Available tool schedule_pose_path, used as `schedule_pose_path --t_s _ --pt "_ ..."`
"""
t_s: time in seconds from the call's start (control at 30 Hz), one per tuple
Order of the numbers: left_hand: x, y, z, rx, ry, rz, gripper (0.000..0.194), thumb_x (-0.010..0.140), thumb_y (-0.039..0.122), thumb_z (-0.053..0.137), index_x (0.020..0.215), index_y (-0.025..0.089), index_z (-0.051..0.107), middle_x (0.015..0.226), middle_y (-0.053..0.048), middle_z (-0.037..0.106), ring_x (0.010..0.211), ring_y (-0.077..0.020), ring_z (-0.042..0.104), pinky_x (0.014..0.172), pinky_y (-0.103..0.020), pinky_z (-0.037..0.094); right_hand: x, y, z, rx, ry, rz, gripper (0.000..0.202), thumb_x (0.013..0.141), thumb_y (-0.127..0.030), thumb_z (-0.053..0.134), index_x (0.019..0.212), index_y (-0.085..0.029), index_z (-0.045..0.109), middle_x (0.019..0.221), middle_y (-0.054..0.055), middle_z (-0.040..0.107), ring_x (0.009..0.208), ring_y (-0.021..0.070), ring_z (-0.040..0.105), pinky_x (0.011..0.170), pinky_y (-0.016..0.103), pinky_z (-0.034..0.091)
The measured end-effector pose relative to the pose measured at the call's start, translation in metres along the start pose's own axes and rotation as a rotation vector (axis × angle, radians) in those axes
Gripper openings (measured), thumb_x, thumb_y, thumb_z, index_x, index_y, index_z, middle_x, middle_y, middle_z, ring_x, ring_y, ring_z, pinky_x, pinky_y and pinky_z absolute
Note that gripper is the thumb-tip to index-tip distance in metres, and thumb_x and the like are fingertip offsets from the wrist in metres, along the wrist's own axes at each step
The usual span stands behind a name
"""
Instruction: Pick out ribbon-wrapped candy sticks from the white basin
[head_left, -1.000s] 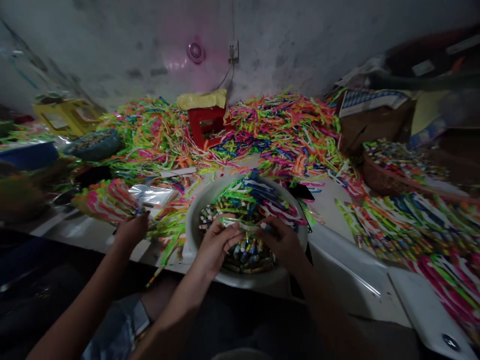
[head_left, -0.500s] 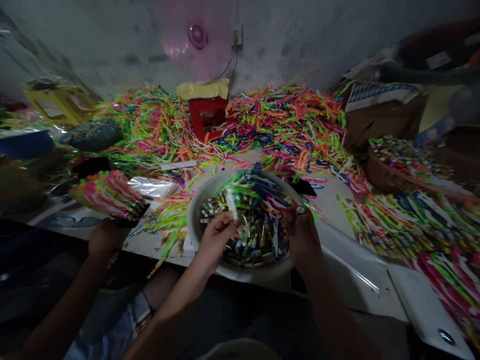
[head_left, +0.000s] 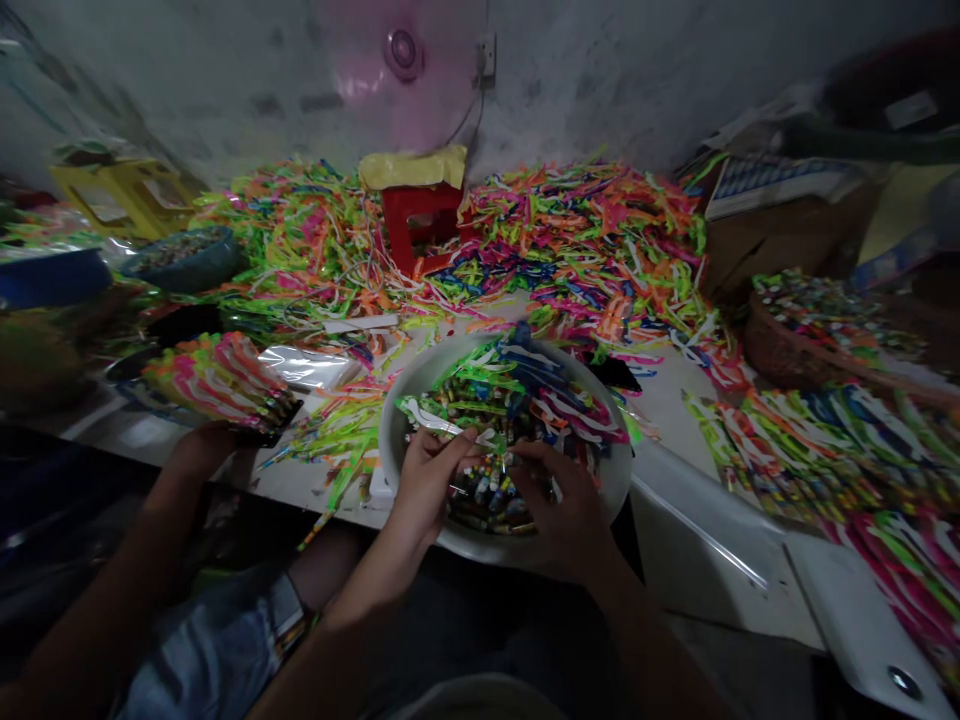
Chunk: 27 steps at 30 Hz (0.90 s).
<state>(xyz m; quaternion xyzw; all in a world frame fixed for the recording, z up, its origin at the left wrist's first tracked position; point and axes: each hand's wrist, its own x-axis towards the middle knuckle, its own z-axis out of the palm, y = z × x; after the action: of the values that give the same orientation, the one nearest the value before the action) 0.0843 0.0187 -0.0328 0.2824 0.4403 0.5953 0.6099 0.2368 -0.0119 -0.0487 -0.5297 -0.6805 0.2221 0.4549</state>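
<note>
Over a round white basin (head_left: pixel 391 455), my left hand (head_left: pixel 424 480) pinches a white-and-green plastic strip (head_left: pixel 435 418) that points to the far left. My right hand (head_left: pixel 570 505) is close by on the right, its fingertips drawn together at the strip's near end. Whatever small piece those fingertips hold is too dark to make out. Inside the basin lie many small printed cylinders (head_left: pixel 491 492) below my hands. Blue, green and pink strips (head_left: pixel 525 370) are heaped at its far side.
At left, another person's hand (head_left: pixel 202 450) is at a bundle of coloured strips (head_left: pixel 225 385). A large strip pile surrounds a red stool (head_left: pixel 397 235) at the back. Rows of strips (head_left: pixel 795 450) and a brown bowl (head_left: pixel 765 350) lie right, beside a white board (head_left: pixel 862 610).
My right hand has moved left and inward, up to my left hand. The strip in my left hand has tipped from upright to lying leftward. The view has shifted slightly.
</note>
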Motion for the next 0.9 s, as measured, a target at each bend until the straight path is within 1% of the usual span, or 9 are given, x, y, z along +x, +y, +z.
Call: schedule_pose_path --t_s 0.1,0.2,0.3,0.47,0.57,0.7,0.8,0.9 --pt "-0.0006 0.0010 0.0007 -0.001 -0.026 -0.002 0.030 0.057 0.031 0.080 0.071 0.014 0.060 0.059 0.003 0.063 0.054 -0.0086 0.060 0.054 -0.017 0.050 -0.0004 -0.0014 0.0002 -0.024 0.020 0.010 0.018 0.085 -0.032 0.054 0.097 -0.022 0.062 0.097 0.006 0.066 0.089 0.0201 0.061 0.080 0.033 0.046" --pt "-0.0015 0.0015 0.0010 0.018 -0.044 -0.006 0.030 0.058 0.030 0.079 0.074 0.013 0.060 0.062 0.002 0.065 0.055 -0.0081 0.060 0.053 -0.016 0.050 -0.0019 -0.0023 0.0011 -0.031 0.083 -0.004 0.018 0.083 -0.031 0.056 0.098 -0.022 0.061 0.097 0.006 0.066 0.088 0.0200 0.061 0.080 0.033 0.046" --pt "-0.0016 0.0010 0.0005 0.038 -0.019 -0.033 0.031 0.058 0.027 0.080 0.076 0.013 0.058 0.063 0.002 0.065 0.056 -0.0090 0.061 0.055 -0.017 0.051 -0.0030 -0.0025 0.0016 -0.014 0.132 -0.035 0.017 0.083 -0.029 0.057 0.097 -0.021 0.060 0.096 0.006 0.066 0.089 0.0192 0.060 0.080 0.031 0.046" --pt "-0.0004 -0.0006 -0.0006 0.039 -0.040 -0.010 0.030 0.059 0.028 0.079 0.076 0.014 0.058 0.068 0.002 0.067 0.059 -0.0099 0.063 0.057 -0.019 0.053 -0.0020 -0.0024 0.0021 -0.012 0.069 -0.036 0.012 0.082 -0.030 0.059 0.088 -0.020 0.059 0.077 0.003 0.063 0.070 0.0156 0.058 0.066 0.027 0.045" --pt "0.0005 -0.0004 -0.0009 0.062 -0.040 -0.001 0.031 0.060 0.030 0.077 0.080 0.015 0.059 0.072 0.000 0.068 0.060 -0.0113 0.064 0.058 -0.022 0.054 -0.0016 -0.0008 0.0026 0.010 0.040 -0.026 0.010 0.082 -0.029 0.057 0.087 -0.020 0.059 0.075 0.002 0.061 0.068 0.0146 0.057 0.063 0.025 0.044" --pt "0.0015 0.0009 -0.0015 0.127 -0.043 0.013 0.029 0.062 0.033 0.075 0.082 0.018 0.060 0.076 -0.002 0.069 0.062 -0.0152 0.065 0.060 -0.027 0.055 -0.0020 0.0018 0.0039 0.020 0.011 -0.013 0.012 0.082 -0.030 0.057 0.087 -0.020 0.059 0.071 0.001 0.059 0.066 0.0144 0.056 0.062 0.024 0.044" --pt "0.0017 0.0008 -0.0018 0.140 -0.050 0.014 0.024 0.063 0.033 0.075 0.079 0.021 0.062 0.073 -0.002 0.069 0.063 -0.0163 0.065 0.058 -0.028 0.054 -0.0031 0.0013 0.0047 -0.008 0.027 0.031 0.013 0.082 -0.032 0.057 0.087 -0.020 0.059 0.071 0.002 0.059 0.066 0.0153 0.057 0.061 0.025 0.044" --pt "0.0018 0.0000 -0.0012 0.139 -0.055 0.004 0.023 0.062 0.032 0.075 0.076 0.019 0.063 0.069 -0.002 0.068 0.061 -0.0159 0.064 0.057 -0.028 0.053 -0.0049 0.0010 0.0053 -0.039 0.052 0.049 0.014 0.083 -0.032 0.056 0.089 -0.020 0.059 0.073 0.003 0.060 0.066 0.0156 0.057 0.061 0.025 0.044"
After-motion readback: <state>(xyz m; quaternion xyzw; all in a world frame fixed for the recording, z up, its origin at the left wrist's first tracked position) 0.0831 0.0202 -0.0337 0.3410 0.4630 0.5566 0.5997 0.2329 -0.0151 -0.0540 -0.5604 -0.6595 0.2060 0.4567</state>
